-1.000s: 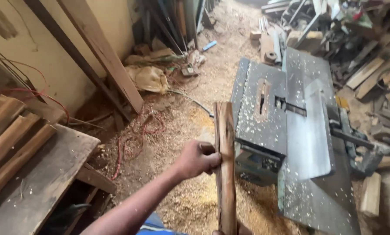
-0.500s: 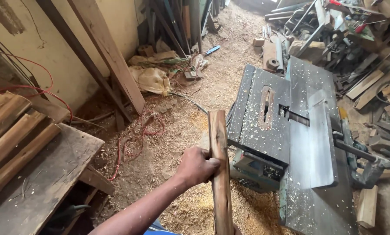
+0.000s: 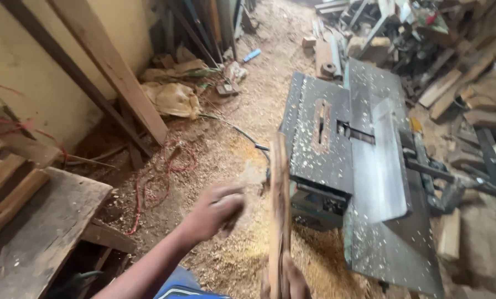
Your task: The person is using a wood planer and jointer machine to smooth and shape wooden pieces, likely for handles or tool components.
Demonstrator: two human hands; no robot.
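Observation:
I hold a narrow wooden piece (image 3: 279, 205) upright in front of me. My right hand (image 3: 285, 281) grips its lower end at the bottom edge of the view; only the fingers show. To the left of the piece, my left hand (image 3: 213, 210) is blurred with curled fingers. It is apart from the wood and holds nothing. Just beyond the wooden piece stands a dark metal woodworking machine (image 3: 342, 144) with a flat table dusted with shavings.
Sawdust covers the floor (image 3: 242, 138). A worn wooden bench (image 3: 43, 221) with timber pieces stands at the left. Planks (image 3: 109, 72) lean on the wall, with a sack (image 3: 173, 98) and red wire (image 3: 165, 166) below. Scrap wood (image 3: 469, 72) is piled at the right.
My left hand has let go of the wooden piece and moved away to the left. The piece now shows edge-on, and the view has shifted.

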